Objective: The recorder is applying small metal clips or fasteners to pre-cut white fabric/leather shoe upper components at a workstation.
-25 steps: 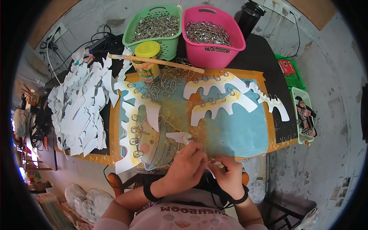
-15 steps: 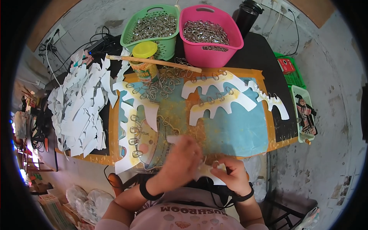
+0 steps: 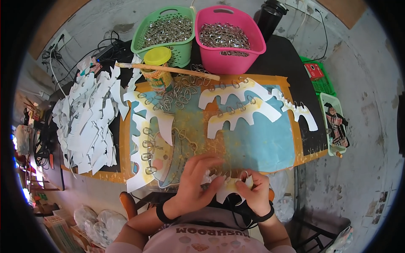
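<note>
A white scalloped paper cut-out [image 3: 230, 190], smeared with yellow along its upper edge, is at the table's near edge. My right hand [image 3: 257, 192] is closed on its right end, thumb in front. A few metal rings stand along the cut-out's upper edge. My left hand [image 3: 195, 179] lies over its left end, fingers stretched out and apart, the thumb tip against the paper. That hand hides part of the left end. More cut-outs with rings along their yellow edges lie on the work mat: a long one [image 3: 141, 168] at left, another [image 3: 244, 116] at centre right.
A heap of white cut-outs [image 3: 86, 126] lies at left. Loose rings [image 3: 179, 95] sit beside a yellow-lidded jar [image 3: 158, 78] with a brush [image 3: 181, 71] across it. Green [image 3: 183, 55] and pink [image 3: 230, 63] baskets of rings stand behind, near a black tumbler [image 3: 270, 19].
My left hand has come down and toward me, its fingers spreading over the cut-out's left end. My right hand still grips the right end, and more of the cut-out shows.
</note>
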Action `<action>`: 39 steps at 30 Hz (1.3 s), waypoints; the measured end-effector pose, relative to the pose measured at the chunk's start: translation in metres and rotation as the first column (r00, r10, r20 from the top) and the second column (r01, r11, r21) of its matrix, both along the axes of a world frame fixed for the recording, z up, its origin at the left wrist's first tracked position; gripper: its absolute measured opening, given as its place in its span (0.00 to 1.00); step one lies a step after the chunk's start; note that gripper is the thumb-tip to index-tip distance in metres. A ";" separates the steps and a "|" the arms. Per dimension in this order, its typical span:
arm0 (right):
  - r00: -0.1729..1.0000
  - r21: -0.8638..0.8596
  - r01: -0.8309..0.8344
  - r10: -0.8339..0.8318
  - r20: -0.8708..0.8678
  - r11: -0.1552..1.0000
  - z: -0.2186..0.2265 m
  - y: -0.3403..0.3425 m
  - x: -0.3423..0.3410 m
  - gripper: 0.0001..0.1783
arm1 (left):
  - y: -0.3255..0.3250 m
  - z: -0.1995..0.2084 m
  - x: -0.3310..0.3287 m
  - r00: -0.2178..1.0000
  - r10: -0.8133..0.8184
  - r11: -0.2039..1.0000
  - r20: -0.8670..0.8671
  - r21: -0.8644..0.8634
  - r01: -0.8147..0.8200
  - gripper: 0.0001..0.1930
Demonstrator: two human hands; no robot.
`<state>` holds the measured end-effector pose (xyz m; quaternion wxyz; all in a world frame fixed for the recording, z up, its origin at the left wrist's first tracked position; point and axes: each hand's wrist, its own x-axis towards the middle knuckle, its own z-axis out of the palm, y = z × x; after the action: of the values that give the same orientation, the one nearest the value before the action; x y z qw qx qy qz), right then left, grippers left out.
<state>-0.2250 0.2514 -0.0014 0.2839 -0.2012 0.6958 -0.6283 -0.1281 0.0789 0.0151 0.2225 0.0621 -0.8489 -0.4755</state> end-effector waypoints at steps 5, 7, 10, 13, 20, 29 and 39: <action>0.994 0.022 0.073 -0.071 -0.082 0.997 0.001 0.001 -0.014 0.11 | -0.003 -0.004 0.007 0.994 -0.111 0.992 -0.004 -0.060 0.110 0.24; 0.917 0.199 0.151 -0.062 -0.394 0.968 0.012 -0.002 -0.024 0.15 | -0.002 -0.014 0.005 0.988 -0.152 0.972 0.022 -0.176 0.154 0.26; 0.705 0.303 0.290 0.011 -0.709 0.908 0.013 0.003 -0.033 0.22 | 0.001 -0.029 0.002 0.978 -0.196 0.909 0.074 -0.360 0.209 0.28; 0.433 0.227 0.339 0.063 -0.899 0.913 0.018 0.007 -0.034 0.16 | 0.005 -0.028 0.000 0.980 -0.177 0.901 0.089 -0.386 0.198 0.27; 0.839 0.325 0.080 0.112 -0.533 0.942 0.011 0.001 -0.024 0.06 | 0.017 -0.032 -0.006 0.985 -0.169 0.852 0.033 -0.498 0.162 0.21; 0.791 0.316 0.208 0.031 -0.611 0.926 -0.006 -0.007 -0.010 0.06 | 0.023 -0.043 -0.007 0.984 -0.177 0.848 0.011 -0.506 0.158 0.20; 0.813 0.281 0.213 -0.010 -0.582 0.936 -0.009 -0.011 -0.005 0.05 | 0.024 -0.044 -0.008 0.987 -0.157 0.814 -0.037 -0.571 0.108 0.13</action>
<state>-0.2300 0.2409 -0.0107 0.0538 -0.2876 0.8552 -0.4279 -0.1359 0.1031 -0.0285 0.2317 -0.0856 -0.9441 -0.2184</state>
